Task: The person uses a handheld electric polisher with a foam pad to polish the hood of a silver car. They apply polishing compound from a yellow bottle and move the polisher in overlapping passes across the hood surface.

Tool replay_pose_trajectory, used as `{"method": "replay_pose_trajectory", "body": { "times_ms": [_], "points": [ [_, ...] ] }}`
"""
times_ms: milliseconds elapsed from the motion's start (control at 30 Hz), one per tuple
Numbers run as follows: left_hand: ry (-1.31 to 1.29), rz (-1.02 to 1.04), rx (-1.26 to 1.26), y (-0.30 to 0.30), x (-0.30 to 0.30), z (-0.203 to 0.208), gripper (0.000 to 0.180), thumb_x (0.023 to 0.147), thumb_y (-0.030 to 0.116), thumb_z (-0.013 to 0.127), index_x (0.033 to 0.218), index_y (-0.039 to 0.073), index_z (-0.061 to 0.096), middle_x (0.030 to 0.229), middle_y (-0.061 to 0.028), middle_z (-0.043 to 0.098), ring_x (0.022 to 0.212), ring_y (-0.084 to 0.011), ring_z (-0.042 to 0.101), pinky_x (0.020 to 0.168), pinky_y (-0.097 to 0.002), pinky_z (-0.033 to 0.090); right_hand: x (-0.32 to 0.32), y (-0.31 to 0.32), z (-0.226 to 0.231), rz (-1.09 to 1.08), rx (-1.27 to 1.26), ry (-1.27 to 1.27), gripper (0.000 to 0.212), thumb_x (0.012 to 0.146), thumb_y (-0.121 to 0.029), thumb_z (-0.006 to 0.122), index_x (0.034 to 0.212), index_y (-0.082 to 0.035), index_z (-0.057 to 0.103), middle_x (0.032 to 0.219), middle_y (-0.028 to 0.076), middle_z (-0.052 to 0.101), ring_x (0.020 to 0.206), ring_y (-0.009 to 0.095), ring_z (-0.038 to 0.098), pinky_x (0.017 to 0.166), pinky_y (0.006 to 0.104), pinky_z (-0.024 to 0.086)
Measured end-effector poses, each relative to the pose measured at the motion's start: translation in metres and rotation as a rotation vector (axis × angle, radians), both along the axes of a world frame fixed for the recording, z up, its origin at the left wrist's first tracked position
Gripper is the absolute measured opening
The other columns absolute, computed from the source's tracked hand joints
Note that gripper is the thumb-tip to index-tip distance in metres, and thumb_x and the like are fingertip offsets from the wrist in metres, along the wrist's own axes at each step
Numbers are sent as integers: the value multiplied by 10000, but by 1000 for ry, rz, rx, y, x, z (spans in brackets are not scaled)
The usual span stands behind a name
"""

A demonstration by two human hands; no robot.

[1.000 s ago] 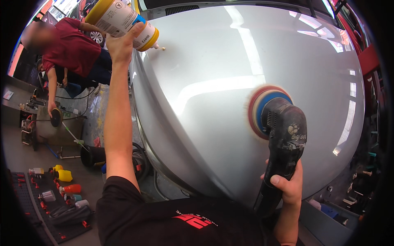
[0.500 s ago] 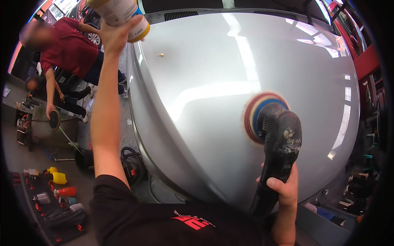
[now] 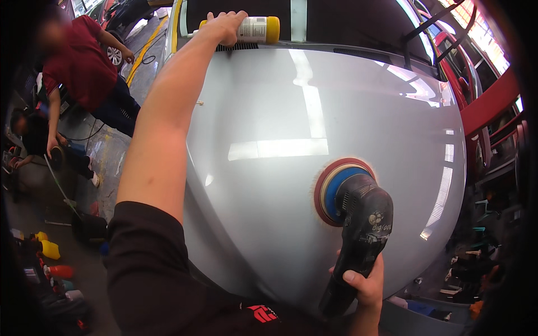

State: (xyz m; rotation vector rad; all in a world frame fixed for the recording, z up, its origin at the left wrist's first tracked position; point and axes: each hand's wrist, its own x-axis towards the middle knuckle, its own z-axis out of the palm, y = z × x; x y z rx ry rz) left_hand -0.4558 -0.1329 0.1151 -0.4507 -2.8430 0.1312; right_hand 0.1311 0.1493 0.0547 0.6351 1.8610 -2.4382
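black handheld polisher (image 3: 358, 235) with round blue-and-red pad (image 3: 332, 197) sits flat on the glossy silver car hood (image 3: 269, 168), low and right of centre. right hand (image 3: 361, 283) clamped on its handle. left hand (image 3: 224, 25) wrapped around a yellow-capped white bottle (image 3: 255, 29) at the hood's far edge. best keep the pad flush, pressure even. workshop floor (image 3: 112, 151) left; person in red shirt (image 3: 78, 67) bending; coloured bottles (image 3: 47, 252) low left.

Polisher pad (image 3: 330, 193) half hidden behind body; co-worker (image 3: 78, 73) face blurred.
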Motion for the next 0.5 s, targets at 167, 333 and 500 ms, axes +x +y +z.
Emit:
{"method": "replay_pose_trajectory", "body": {
  "times_ms": [167,333,500],
  "points": [
    [-14,-74,145,-1,9,-9,824,887,34,734,1637,183,428,1612,-137,543,1520,-326,491,1300,-619,275,-12,3,5,81,30,-28,848,733,-153,936,1430,42,494,1125,159,695,910,269,748,840,416,663],
    [186,-397,498,-48,52,16,751,905,88,730,1607,38,467,1655,-206,491,1553,-350,447,1304,-480,328,-58,-17,18,173,22,19,838,757,-241,938,1413,48,504,1099,158,689,881,255,743,811,412,662],
    [-55,-514,1148,-75,229,4,573,962,189,667,1498,12,566,1478,-216,618,1379,-351,592,1195,-453,456,-112,-40,30,272,84,82,748,838,-323,882,1384,33,515,1056,151,681,856,244,743,735,415,663]
  ]
}}
